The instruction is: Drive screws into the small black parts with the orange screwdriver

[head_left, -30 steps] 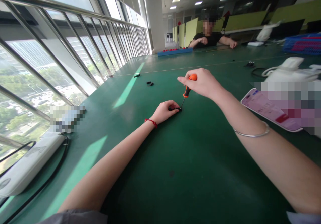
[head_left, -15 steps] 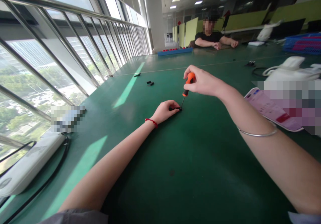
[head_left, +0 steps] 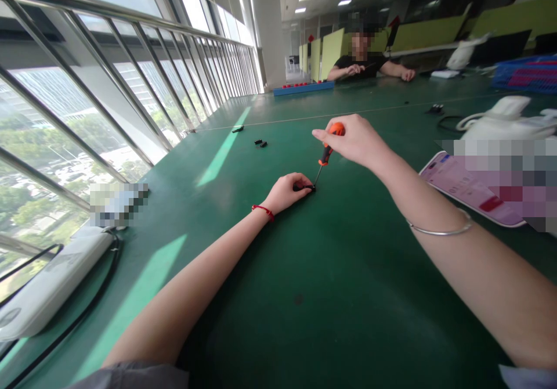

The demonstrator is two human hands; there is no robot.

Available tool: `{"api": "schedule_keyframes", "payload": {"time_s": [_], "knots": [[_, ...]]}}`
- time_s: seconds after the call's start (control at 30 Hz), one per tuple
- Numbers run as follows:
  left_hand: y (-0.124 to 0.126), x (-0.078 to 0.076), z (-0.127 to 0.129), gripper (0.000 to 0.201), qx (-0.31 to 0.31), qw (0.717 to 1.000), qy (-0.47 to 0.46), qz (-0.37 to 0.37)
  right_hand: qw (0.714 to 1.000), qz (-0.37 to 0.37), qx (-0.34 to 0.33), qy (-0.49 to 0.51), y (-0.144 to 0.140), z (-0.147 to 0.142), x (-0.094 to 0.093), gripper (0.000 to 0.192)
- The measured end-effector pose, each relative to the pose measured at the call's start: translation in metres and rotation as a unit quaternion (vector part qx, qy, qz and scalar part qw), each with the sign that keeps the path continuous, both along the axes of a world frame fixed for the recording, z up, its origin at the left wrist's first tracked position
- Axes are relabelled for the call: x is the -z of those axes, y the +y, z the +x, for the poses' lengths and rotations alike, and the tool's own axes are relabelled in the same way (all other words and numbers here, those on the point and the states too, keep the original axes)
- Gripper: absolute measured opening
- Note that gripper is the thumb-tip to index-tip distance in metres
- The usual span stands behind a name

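Left hand (head_left: 285, 193), fingers pinching black part (head_left: 311, 188) on tabletop (head_left: 331, 255), probably steadied it; right hand (head_left: 354, 138) pinched tilted screwdriver (head_left: 325, 154), tip at part's end, probably for turning control.

Part (head_left: 310, 188): small, black, on the worktop (head_left: 331, 273), gripped and partly hidden by left hand (head_left: 286, 193). Screwdriver (head_left: 325, 155): orange-and-black handle in right hand (head_left: 355, 139), tilted, top leaning right, metal tip at part's exposed end.
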State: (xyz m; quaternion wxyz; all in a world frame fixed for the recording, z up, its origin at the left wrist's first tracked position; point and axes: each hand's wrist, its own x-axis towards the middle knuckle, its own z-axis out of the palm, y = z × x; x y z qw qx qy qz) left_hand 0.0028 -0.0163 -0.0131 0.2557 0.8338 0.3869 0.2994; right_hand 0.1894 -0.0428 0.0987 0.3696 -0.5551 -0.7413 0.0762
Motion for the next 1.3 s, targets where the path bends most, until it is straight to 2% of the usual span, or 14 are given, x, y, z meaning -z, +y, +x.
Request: {"api": "schedule_keyframes", "payload": {"time_s": [0.07, 0.13, 0.3, 0.4, 0.43, 0.6, 0.67, 0.8, 0.87, 0.93, 1.0, 1.1, 1.2, 1.3], "knots": [[0.000, 0.000, 0.000, 0.019, 0.000, 1.000, -0.001, -0.001, 1.000, 0.006, -0.029, 0.004, 0.000, 0.000, -0.001, 0.014], [0.000, -0.001, 0.000, 0.019, 0.000, 1.000, 0.000, 0.000, 0.998, -0.007, -0.055, 0.008, -0.001, 0.001, -0.001, 0.017], [0.000, -0.001, 0.001, 0.018, 0.002, 1.000, -0.004, 0.001, 1.000, -0.019, -0.008, 0.017, -0.001, 0.001, 0.000, 0.030], [0.000, -0.001, 0.001, 0.017, 0.001, 1.000, -0.006, 0.000, 0.999, -0.001, -0.034, 0.038, 0.002, 0.000, 0.003, 0.018], [0.000, -0.001, 0.001, 0.017, 0.002, 1.000, -0.007, 0.000, 0.998, -0.008, -0.047, 0.047, 0.003, 0.000, 0.005, 0.021], [0.000, -0.002, 0.001, 0.017, 0.004, 1.000, -0.010, -0.003, 0.983, -0.141, -0.099, 0.061, 0.004, -0.001, 0.008, 0.020], [0.000, -0.002, 0.001, 0.017, 0.003, 1.000, -0.011, -0.006, 0.983, -0.120, -0.116, 0.075, 0.002, -0.001, 0.005, 0.021], [-0.001, -0.003, 0.001, 0.018, 0.005, 1.000, -0.020, -0.013, 0.990, 0.029, -0.113, 0.086, -0.001, 0.001, 0.002, 0.019], [-0.001, -0.003, 0.001, 0.018, 0.002, 1.000, -0.027, -0.011, 0.989, 0.094, -0.102, 0.045, 0.003, 0.003, 0.013, 0.017], [-0.002, -0.002, 0.001, 0.016, -0.007, 0.999, -0.031, -0.001, 0.990, 0.110, -0.093, -0.016, 0.010, 0.005, 0.035, 0.017], [-0.001, -0.001, 0.001, 0.014, -0.020, 0.999, -0.026, 0.022, 0.989, 0.077, -0.102, -0.078, 0.017, 0.007, 0.062, 0.016], [0.000, 0.000, 0.000, 0.014, -0.046, 0.997, -0.002, 0.063, 0.986, 0.040, -0.120, -0.112, 0.024, 0.010, 0.097, 0.018], [0.001, 0.001, -0.001, 0.014, -0.061, 0.995, 0.014, 0.079, 0.985, 0.029, -0.119, -0.120, 0.027, 0.012, 0.112, 0.023], [0.001, 0.002, 0.000, 0.014, -0.063, 0.995, 0.011, 0.075, 0.983, 0.022, -0.122, -0.136, 0.027, 0.011, 0.114, 0.021]]}}
